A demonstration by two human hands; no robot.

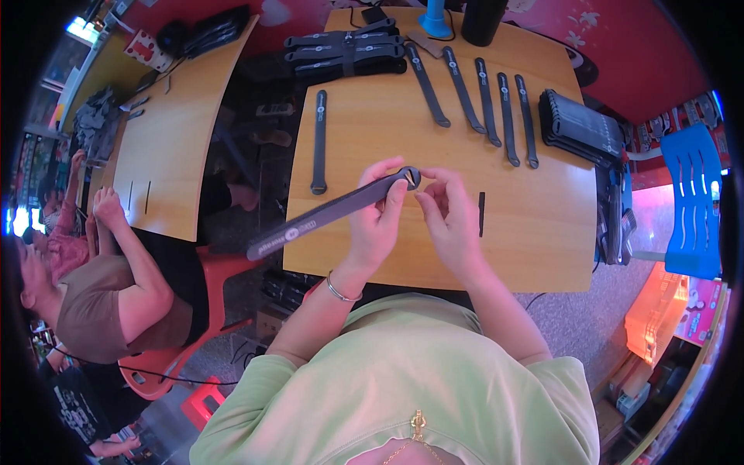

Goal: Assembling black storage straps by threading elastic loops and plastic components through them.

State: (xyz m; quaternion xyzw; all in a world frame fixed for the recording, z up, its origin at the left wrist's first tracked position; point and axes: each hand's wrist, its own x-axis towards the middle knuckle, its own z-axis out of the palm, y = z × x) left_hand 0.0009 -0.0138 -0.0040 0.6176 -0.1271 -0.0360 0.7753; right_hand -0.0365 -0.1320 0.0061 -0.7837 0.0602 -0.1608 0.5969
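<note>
Head view: left hand (377, 217) grips the dark strap (325, 215) (right hand (449, 217) pinches its round end).

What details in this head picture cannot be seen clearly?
- Head view: the small part at the round end of the long dark grey strap is too small to identify; the left hand and right hand partly cover it.
- The short black piece on the wooden table: too small to name.
- The stacked black straps: their count is unclear.
</note>
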